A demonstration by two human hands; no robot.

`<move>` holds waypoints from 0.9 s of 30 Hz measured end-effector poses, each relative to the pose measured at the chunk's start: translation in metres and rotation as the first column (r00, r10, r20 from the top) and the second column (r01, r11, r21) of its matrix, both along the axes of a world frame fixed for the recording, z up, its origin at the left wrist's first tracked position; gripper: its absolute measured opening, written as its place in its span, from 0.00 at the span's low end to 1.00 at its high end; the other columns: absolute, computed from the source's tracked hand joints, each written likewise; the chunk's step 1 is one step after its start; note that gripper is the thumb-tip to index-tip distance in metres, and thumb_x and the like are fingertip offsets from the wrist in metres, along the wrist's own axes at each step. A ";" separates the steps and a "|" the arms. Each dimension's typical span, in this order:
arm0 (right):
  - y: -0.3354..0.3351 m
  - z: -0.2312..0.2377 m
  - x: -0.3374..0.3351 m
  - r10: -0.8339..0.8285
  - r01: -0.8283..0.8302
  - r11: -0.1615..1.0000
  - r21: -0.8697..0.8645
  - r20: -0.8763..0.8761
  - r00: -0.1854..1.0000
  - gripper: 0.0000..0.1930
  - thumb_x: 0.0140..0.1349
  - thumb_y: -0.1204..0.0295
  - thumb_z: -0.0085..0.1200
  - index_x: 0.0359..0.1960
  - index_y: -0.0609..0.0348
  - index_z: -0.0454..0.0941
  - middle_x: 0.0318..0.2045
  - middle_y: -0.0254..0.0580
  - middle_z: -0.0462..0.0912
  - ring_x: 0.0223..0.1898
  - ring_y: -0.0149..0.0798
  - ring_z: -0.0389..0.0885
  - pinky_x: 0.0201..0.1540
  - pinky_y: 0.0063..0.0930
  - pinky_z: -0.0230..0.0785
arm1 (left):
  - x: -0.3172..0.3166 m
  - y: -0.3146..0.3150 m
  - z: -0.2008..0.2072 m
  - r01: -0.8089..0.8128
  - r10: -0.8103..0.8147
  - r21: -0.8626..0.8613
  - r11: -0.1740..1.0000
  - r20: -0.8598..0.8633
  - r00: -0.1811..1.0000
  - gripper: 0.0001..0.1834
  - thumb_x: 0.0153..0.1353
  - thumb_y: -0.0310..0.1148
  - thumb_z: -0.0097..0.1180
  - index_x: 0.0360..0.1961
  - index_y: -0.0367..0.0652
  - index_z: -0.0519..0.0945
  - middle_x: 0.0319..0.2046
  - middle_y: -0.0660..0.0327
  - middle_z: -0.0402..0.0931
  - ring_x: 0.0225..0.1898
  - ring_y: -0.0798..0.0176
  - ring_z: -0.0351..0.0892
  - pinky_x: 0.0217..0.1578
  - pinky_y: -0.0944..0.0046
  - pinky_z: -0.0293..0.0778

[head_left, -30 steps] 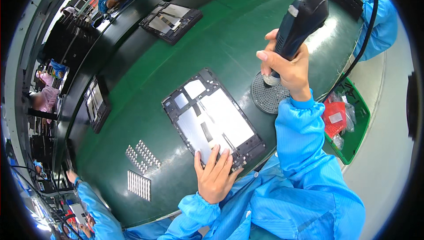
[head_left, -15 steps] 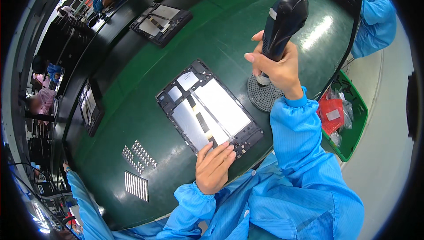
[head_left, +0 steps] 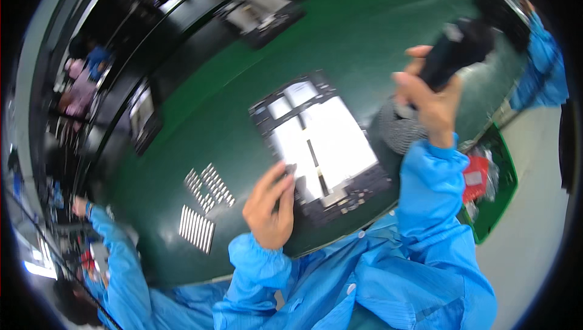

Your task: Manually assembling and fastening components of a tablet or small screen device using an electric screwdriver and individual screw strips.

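My right hand (head_left: pixel 434 102) is wrapped round a black electric screwdriver (head_left: pixel 458 50), tilted with its lower end down by a round grey perforated disc (head_left: pixel 401 126). Left of it lies a flat tablet-like device (head_left: pixel 343 138), its back off, showing bright silver plates, a dark strip cable and a black frame with small parts along the near end. My left hand (head_left: pixel 270 211) is at the device's left edge, fingers bent and apart, with nothing clear between them. Motion blur hides whether its fingertips touch the edge.
Small silver pieces in rows (head_left: pixel 209 187) and a striped plate (head_left: pixel 196 230) lie left on the green table. Similar opened devices (head_left: pixel 258 14) (head_left: pixel 144 117) sit at the far side. A green bin (head_left: pixel 507 178) with red packaging stands right. Other people in blue work nearby.
My left hand has come off the device's near end to its left edge. The screwdriver in my right hand has tilted further to the right. The whole view has shifted.
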State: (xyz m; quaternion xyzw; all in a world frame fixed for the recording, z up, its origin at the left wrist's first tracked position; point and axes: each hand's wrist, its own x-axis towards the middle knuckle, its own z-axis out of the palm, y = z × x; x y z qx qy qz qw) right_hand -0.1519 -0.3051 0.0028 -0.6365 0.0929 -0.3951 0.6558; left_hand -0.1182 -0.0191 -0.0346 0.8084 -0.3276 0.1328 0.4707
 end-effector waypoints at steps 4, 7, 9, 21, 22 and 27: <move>0.022 0.022 0.003 0.094 -0.091 0.996 -0.023 0.182 0.979 0.18 0.51 0.83 0.59 0.46 0.67 0.71 0.18 0.34 0.75 0.17 0.27 0.73 0.21 0.19 0.64 | 0.028 0.020 0.007 -0.051 0.058 0.037 0.998 -0.223 0.973 0.09 0.55 0.19 0.60 0.39 0.33 0.81 0.35 0.57 0.77 0.34 0.67 0.78 0.35 0.71 0.73; 0.048 0.028 0.016 0.187 -0.185 0.982 -0.030 0.197 0.962 0.19 0.51 0.83 0.59 0.46 0.67 0.71 0.18 0.35 0.76 0.17 0.27 0.74 0.22 0.19 0.65 | 0.042 0.023 0.002 -0.063 0.027 -0.066 0.996 -0.446 0.895 0.09 0.56 0.22 0.62 0.39 0.30 0.80 0.34 0.60 0.78 0.32 0.73 0.76 0.31 0.74 0.73; 0.065 0.030 0.023 0.229 -0.226 0.973 -0.038 0.195 0.954 0.19 0.51 0.83 0.60 0.46 0.68 0.71 0.19 0.35 0.77 0.17 0.28 0.74 0.22 0.19 0.65 | 0.050 0.017 0.006 -0.135 -0.057 -0.203 0.970 -0.729 0.682 0.10 0.55 0.22 0.62 0.38 0.29 0.80 0.32 0.59 0.79 0.27 0.73 0.76 0.28 0.75 0.73; 0.134 0.040 0.064 0.481 -0.469 0.873 -0.134 0.075 0.873 0.20 0.53 0.85 0.58 0.48 0.68 0.68 0.21 0.38 0.76 0.18 0.30 0.76 0.22 0.24 0.69 | 0.080 0.012 -0.024 -0.043 -0.049 -0.150 0.988 -0.563 0.825 0.08 0.55 0.28 0.63 0.33 0.34 0.83 0.24 0.62 0.79 0.23 0.75 0.74 0.24 0.73 0.70; 0.138 0.037 0.069 0.489 -0.477 0.871 -0.116 0.106 0.866 0.20 0.53 0.85 0.58 0.48 0.69 0.68 0.21 0.38 0.76 0.18 0.30 0.76 0.22 0.23 0.69 | 0.080 0.011 -0.025 -0.042 -0.052 -0.145 0.989 -0.587 0.808 0.08 0.55 0.28 0.63 0.33 0.34 0.83 0.24 0.62 0.79 0.23 0.75 0.74 0.24 0.73 0.70; 0.154 0.026 0.087 0.503 -0.502 0.864 -0.042 0.096 0.859 0.19 0.53 0.84 0.60 0.47 0.69 0.69 0.19 0.37 0.77 0.18 0.28 0.75 0.21 0.22 0.68 | 0.083 0.013 -0.021 -0.020 -0.108 -0.185 0.983 -0.659 0.745 0.08 0.54 0.27 0.64 0.31 0.32 0.82 0.24 0.62 0.78 0.23 0.75 0.75 0.24 0.74 0.70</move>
